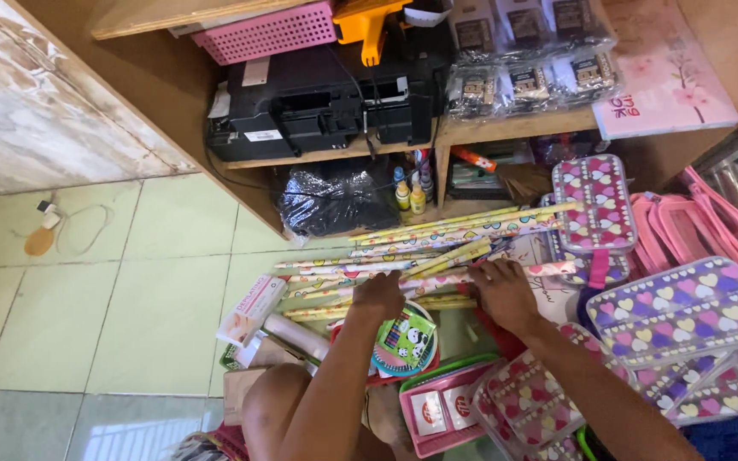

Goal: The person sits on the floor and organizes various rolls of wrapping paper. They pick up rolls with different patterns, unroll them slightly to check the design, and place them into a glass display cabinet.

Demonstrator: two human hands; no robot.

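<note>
Several long rolls of patterned wrapping paper (437,243) lie in a bundle on the floor goods in front of a wooden shelf. My left hand (377,294) rests on the near side of the bundle, fingers curled over the rolls. My right hand (501,294) presses on the same rolls a little to the right, fingers spread on them. Both forearms reach up from the bottom of the view. Just below my left hand lies a round pack with panda pictures (405,341).
A black printer (318,107) sits on the wooden shelf, with a pink basket (266,34) above it and a black plastic bag (339,201) below. Heart-patterned cases (681,307) and pink items (694,226) pile at the right. Green floor tiles (87,316) spread left.
</note>
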